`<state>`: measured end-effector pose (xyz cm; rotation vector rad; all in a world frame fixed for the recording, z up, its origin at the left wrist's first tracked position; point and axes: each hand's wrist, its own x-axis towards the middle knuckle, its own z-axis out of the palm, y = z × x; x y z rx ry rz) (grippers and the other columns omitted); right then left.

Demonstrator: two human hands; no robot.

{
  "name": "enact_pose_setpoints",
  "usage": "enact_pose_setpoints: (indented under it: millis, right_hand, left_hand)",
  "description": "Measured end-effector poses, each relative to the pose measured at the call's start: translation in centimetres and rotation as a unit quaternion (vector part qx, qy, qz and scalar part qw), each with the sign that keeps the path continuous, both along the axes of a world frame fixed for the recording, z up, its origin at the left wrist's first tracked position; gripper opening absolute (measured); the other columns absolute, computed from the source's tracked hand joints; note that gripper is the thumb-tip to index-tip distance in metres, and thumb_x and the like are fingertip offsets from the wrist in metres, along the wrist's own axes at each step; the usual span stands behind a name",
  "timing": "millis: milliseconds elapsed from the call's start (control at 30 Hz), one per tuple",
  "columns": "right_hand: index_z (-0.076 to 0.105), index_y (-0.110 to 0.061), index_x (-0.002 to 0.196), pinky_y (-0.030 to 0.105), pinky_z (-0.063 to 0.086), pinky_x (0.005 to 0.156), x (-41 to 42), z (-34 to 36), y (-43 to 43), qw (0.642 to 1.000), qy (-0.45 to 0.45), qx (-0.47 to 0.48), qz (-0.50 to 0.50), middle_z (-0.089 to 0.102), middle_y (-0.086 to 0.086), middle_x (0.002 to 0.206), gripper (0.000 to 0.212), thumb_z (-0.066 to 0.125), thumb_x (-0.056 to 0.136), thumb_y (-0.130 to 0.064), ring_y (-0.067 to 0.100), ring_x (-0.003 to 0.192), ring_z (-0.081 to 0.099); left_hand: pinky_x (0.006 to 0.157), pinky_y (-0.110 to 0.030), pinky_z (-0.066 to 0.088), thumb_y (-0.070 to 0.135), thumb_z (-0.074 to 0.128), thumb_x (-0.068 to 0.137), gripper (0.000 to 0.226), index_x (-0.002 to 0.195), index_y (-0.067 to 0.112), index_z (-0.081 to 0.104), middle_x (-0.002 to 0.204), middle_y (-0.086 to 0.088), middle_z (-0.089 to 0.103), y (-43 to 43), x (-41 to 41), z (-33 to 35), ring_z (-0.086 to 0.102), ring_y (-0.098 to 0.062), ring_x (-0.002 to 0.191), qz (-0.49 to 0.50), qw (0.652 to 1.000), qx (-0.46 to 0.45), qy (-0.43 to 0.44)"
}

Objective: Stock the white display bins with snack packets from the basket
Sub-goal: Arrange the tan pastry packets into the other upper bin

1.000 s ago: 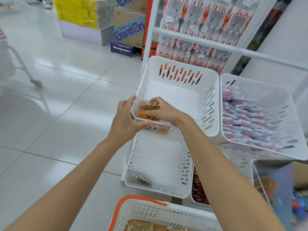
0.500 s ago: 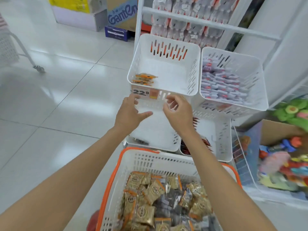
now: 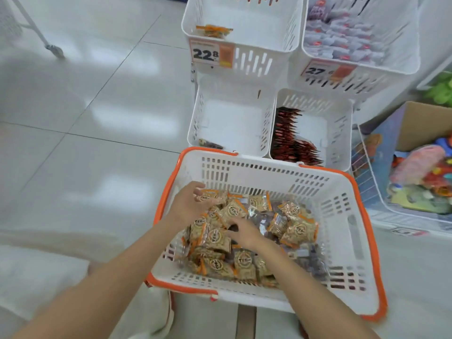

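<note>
A white basket with an orange rim (image 3: 269,165) stands on the floor below me, heaped with tan and orange snack packets (image 3: 296,228). Both hands are inside it. My left hand (image 3: 187,204) hovers cupped over the packets at the far left corner. My right hand (image 3: 243,232) rests with spread fingers on the middle of the heap. The upper left display bin (image 3: 259,62), tagged 22.8, holds a few orange packets (image 3: 214,30) at its front left. Under it, the lower left bin (image 3: 232,123) has a single packet in a corner.
The upper right bin (image 3: 401,64) is full of pale packets. Dark red packets (image 3: 286,133) line the lower right bin (image 3: 337,133). A cardboard box of toys (image 3: 420,113) sits to the right. A trolley wheel (image 3: 55,50) stands on the tiled floor, far left.
Both hands let go of the orange packets in the upper left bin, pulled back and came down into the basket. My view tilted down with them.
</note>
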<state>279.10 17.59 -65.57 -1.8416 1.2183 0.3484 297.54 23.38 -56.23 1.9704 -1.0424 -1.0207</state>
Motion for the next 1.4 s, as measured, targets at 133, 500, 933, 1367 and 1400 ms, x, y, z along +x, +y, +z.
enact_pose_setpoints:
  millis: [133,500,933,1367,1400]
  right_hand:
    - [0.059,-0.011,0.113,0.041,0.047,0.094,0.9,-1.9,1.2,0.977,0.075,-0.126,0.152,0.059,0.010,0.109,0.022,0.061,0.092,-0.018,0.028,0.102,0.055]
    - [0.068,-0.022,0.108,0.024,0.049,0.084,-4.0,4.2,0.2,0.964,-0.206,0.124,-0.112,0.067,-0.006,0.104,0.021,0.072,0.087,-0.021,0.010,0.095,0.064]
    - [0.063,0.002,0.094,0.027,0.038,0.063,-4.5,5.4,-2.1,0.989,-0.125,0.038,-0.065,0.051,0.012,0.077,0.025,0.064,0.094,-0.022,0.017,0.066,0.048]
    - [0.038,-0.013,0.147,0.040,0.039,0.107,-1.4,3.1,-4.6,0.985,-0.078,0.002,-0.152,0.045,0.007,0.148,0.067,0.057,0.093,-0.050,0.025,0.132,0.046]
    - [0.033,-0.010,0.148,0.042,0.039,0.106,-1.2,1.9,-4.4,0.993,-0.016,-0.013,-0.119,0.043,0.010,0.148,0.072,0.055,0.094,-0.052,0.029,0.132,0.046]
  left_hand:
    - [0.079,-0.034,0.054,0.035,0.078,0.080,0.047,0.119,0.023,0.054,0.110,0.000,0.057,1.6,1.0,-1.4,0.059,-0.016,0.087,-0.007,0.999,0.047,-0.024]
    - [0.082,-0.034,0.058,0.020,0.083,0.075,0.066,0.133,0.009,0.052,0.116,-0.012,0.066,0.7,-3.3,-3.0,0.066,-0.025,0.103,0.009,0.977,0.130,0.170]
    - [0.048,-0.027,0.029,0.030,0.059,0.096,0.013,0.108,0.027,0.063,0.045,0.011,0.034,1.5,-1.3,-3.3,0.030,-0.012,0.045,0.059,0.981,0.085,0.165]
    - [0.050,-0.002,0.039,0.024,0.069,0.089,0.046,0.131,0.016,0.049,0.088,0.007,0.051,0.7,-0.5,-0.3,0.048,-0.004,0.069,0.064,0.993,0.019,0.098]
    - [0.053,-0.001,0.039,0.025,0.068,0.090,0.048,0.133,0.017,0.048,0.091,0.009,0.050,0.8,-0.4,-0.1,0.048,-0.003,0.074,0.066,0.993,0.015,0.097]
